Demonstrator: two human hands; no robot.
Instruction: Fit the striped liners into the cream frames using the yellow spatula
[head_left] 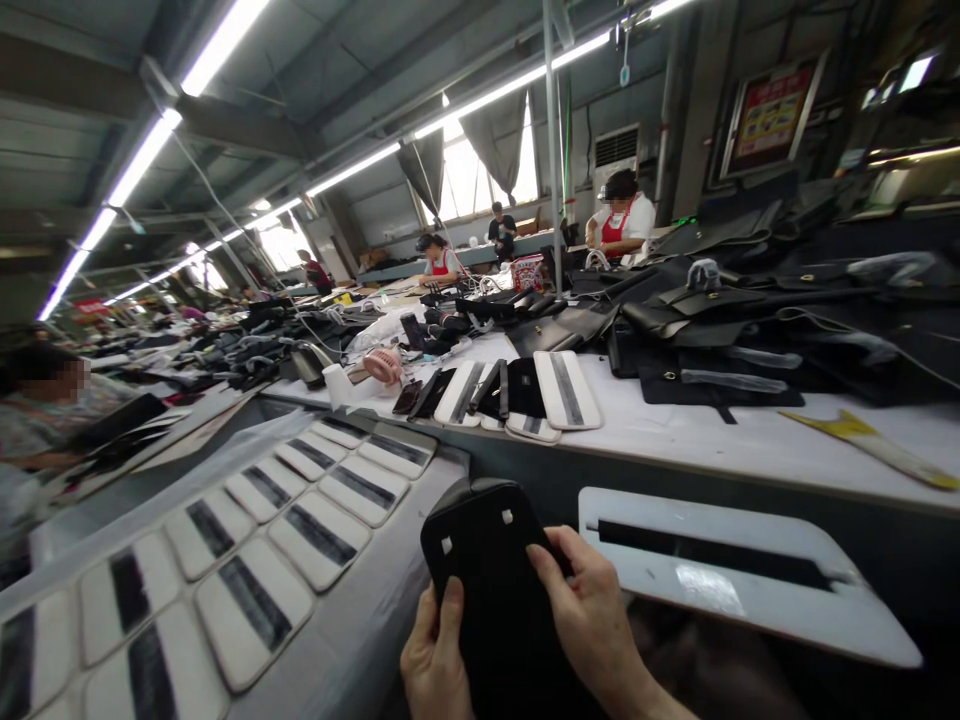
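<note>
Between my two hands is a black leather-like panel (499, 600) with rounded upper corners and two small whitish marks near its top. My left hand (439, 640) grips its left edge, thumb lying on the front face. On the opposite edge, my right hand (589, 600) pinches the panel with the thumb in front and the fingers behind. The panel's lower end runs out of the picture. Just right of it lies a white board with a long dark slot (720, 570). Rows of white rounded pieces with dark stripes (322, 545) lie on the table at my left.
Ahead stands a white-topped bench (637, 425) carrying striped pieces, black straps, a pink fan (382, 365) and a white cup (335, 384). Black bags (705, 310) pile up at the right, near a yellow-marked strip (870, 445). Co-workers sit farther back; another person is at far left.
</note>
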